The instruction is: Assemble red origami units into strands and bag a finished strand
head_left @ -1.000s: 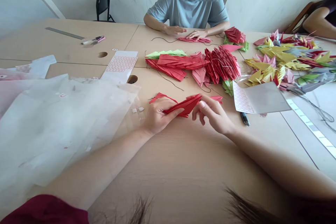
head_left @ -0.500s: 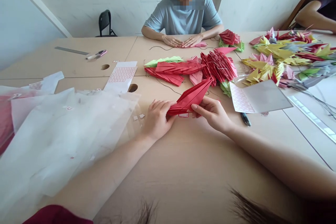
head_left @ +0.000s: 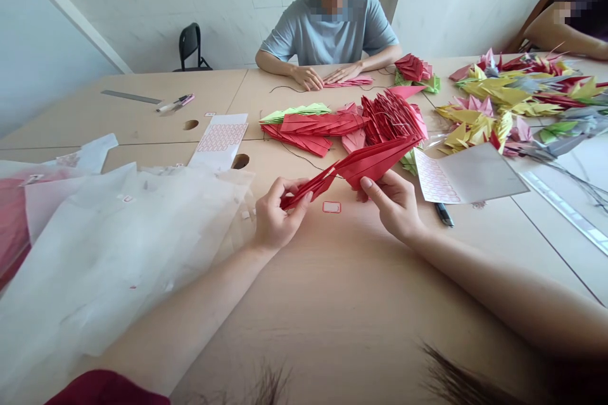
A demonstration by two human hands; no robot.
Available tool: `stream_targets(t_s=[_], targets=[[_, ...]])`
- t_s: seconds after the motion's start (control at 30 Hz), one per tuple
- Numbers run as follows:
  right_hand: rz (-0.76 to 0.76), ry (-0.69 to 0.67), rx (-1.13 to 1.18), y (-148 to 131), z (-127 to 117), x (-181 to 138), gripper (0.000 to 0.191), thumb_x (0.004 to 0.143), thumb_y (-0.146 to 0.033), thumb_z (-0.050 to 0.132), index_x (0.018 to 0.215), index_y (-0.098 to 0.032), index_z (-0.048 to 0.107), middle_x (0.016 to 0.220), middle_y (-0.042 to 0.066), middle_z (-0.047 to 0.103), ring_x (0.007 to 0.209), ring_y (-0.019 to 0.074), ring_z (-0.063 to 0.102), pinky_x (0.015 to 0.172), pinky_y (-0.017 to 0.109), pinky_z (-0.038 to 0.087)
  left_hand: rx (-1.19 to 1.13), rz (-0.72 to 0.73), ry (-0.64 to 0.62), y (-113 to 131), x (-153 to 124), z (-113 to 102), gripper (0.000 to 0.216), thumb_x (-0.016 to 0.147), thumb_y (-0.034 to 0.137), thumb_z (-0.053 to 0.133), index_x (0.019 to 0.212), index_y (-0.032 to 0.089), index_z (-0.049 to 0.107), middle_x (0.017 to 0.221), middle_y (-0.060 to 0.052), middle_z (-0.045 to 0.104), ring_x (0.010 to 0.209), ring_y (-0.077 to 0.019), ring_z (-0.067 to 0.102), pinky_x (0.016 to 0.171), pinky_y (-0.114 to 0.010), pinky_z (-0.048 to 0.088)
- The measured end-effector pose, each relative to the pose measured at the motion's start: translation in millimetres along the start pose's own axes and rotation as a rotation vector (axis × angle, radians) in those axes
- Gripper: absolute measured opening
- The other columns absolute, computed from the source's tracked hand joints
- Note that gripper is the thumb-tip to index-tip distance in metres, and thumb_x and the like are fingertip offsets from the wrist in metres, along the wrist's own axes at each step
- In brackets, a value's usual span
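Note:
I hold a long stack of folded red paper pieces [head_left: 365, 161] lifted above the wooden table [head_left: 332, 304]. My left hand [head_left: 275, 218] pinches its narrow left end. My right hand [head_left: 394, 202] grips its middle from below, fingers closed on it. The right tip of the stack points toward the red paper pile [head_left: 394, 117]. A small red-outlined sticker [head_left: 331, 207] lies on the table between my hands.
Clear plastic sheets [head_left: 104, 247] cover the left. A sticker sheet [head_left: 468, 177] and a pen [head_left: 444, 215] lie at the right, another sticker sheet [head_left: 221, 136] farther back. Coloured folded pieces [head_left: 517, 107] heap at the far right. A person in a grey shirt [head_left: 332, 31] sits opposite.
The red stack has been lifted off the table and stretched out longer to the right. A sticker is now uncovered on the table. My head has tilted up.

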State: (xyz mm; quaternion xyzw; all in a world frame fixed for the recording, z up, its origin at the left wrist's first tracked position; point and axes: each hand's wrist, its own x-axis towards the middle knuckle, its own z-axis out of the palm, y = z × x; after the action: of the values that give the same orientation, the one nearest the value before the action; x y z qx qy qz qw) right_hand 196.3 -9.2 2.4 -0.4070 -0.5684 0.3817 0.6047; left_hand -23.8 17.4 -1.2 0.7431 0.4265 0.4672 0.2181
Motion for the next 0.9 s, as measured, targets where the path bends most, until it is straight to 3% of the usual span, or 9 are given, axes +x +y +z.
stream_targets(t_s=[0.1,0.17,0.27,0.37,0.47,0.6,0.7,0.8,0.9], targets=[[-0.014,-0.002,-0.002,-1.1,0.4,-1.5,0.02,0.09,-0.039,0.062,0.087,-0.02,0.063,0.077,0.001,0.066,0.065,0.0125,0.063,0.059,0.027,0.051,0.135,0.077,-0.11,2.1,-0.6,0.7,0.014,0.079,0.012,0.061,0.086,0.02,0.052,0.119,-0.007,0.068,0.107,-0.0216,0.065,0.095,-0.042,0.05],[-0.002,-0.014,0.004,-2.1,1.1,-2.1,0.023,0.09,-0.042,0.061,0.091,-0.02,0.064,0.08,0.003,0.069,0.068,0.0147,0.066,0.06,0.028,0.054,0.299,0.125,-0.174,4.5,-0.9,1.8,0.017,0.076,0.01,0.061,0.088,0.021,0.054,0.125,-0.007,0.064,0.12,-0.0258,0.058,0.111,-0.054,0.033],[0.05,-0.032,0.042,-4.0,2.6,-2.0,0.027,0.09,-0.046,0.06,0.096,-0.02,0.063,0.087,0.005,0.072,0.076,0.018,0.069,0.064,0.031,0.057,0.408,0.132,-0.247,7.9,-2.1,4.4,0.027,0.077,0.019,0.065,0.101,0.022,0.052,0.121,-0.008,0.064,0.119,-0.0283,0.057,0.116,-0.061,0.017],[0.095,-0.049,0.096,-5.2,3.5,-1.1,0.028,0.089,-0.047,0.06,0.097,-0.02,0.062,0.085,0.005,0.071,0.078,0.0187,0.069,0.066,0.032,0.058,0.376,0.115,-0.23,8.3,-2.8,6.2,0.05,0.078,0.034,0.07,0.118,0.021,0.044,0.115,-0.01,0.063,0.108,-0.0279,0.06,0.111,-0.058,0.03],[0.112,-0.043,0.103,-4.3,3.2,0.1,0.026,0.088,-0.045,0.062,0.094,-0.02,0.063,0.079,0.003,0.069,0.072,0.0165,0.066,0.063,0.029,0.054,0.287,0.105,-0.199,5.8,-1.7,6.2,0.073,0.076,0.045,0.073,0.132,0.02,0.033,0.127,-0.015,0.053,0.113,-0.0282,0.056,0.096,-0.045,0.047],[0.1,0.002,0.046,-1.1,1.6,1.7,0.026,0.087,-0.045,0.063,0.079,-0.02,0.061,0.067,-0.001,0.057,0.06,0.0119,0.053,0.056,0.026,0.044,0.278,0.044,-0.155,3.1,-0.3,5.3,0.056,0.077,0.049,0.071,0.117,0.021,0.043,0.111,-0.01,0.054,0.101,-0.0255,0.058,0.079,-0.037,0.051],[0.115,0.007,0.047,0.1,0.9,2.1,0.026,0.087,-0.044,0.063,0.077,-0.02,0.06,0.065,-0.003,0.05,0.057,0.0105,0.046,0.053,0.025,0.039,0.258,-0.037,-0.118,4.2,-0.3,4.6,0.056,0.072,0.054,0.073,0.105,0.02,0.043,0.1,-0.006,0.055,0.087,-0.0218,0.058,0.069,-0.033,0.048],[0.155,-0.01,0.102,0.2,0.9,1.5,0.024,0.087,-0.042,0.064,0.08,-0.02,0.06,0.064,-0.003,0.051,0.055,0.0099,0.046,0.051,0.024,0.037,0.196,-0.111,-0.141,6.9,-0.4,2.8,0.054,0.073,0.055,0.072,0.101,0.021,0.043,0.095,-0.004,0.057,0.08,-0.0186,0.058,0.065,-0.03,0.045],[0.189,-0.027,0.142,-0.1,1.3,0.3,0.022,0.087,-0.042,0.064,0.084,-0.02,0.06,0.063,-0.003,0.055,0.054,0.0109,0.051,0.05,0.025,0.04,0.148,-0.145,-0.194,9.0,-0.5,0.4,0.04,0.084,0.052,0.061,0.102,0.021,0.044,0.093,-0.003,0.059,0.078,-0.0173,0.058,0.067,-0.03,0.045]])
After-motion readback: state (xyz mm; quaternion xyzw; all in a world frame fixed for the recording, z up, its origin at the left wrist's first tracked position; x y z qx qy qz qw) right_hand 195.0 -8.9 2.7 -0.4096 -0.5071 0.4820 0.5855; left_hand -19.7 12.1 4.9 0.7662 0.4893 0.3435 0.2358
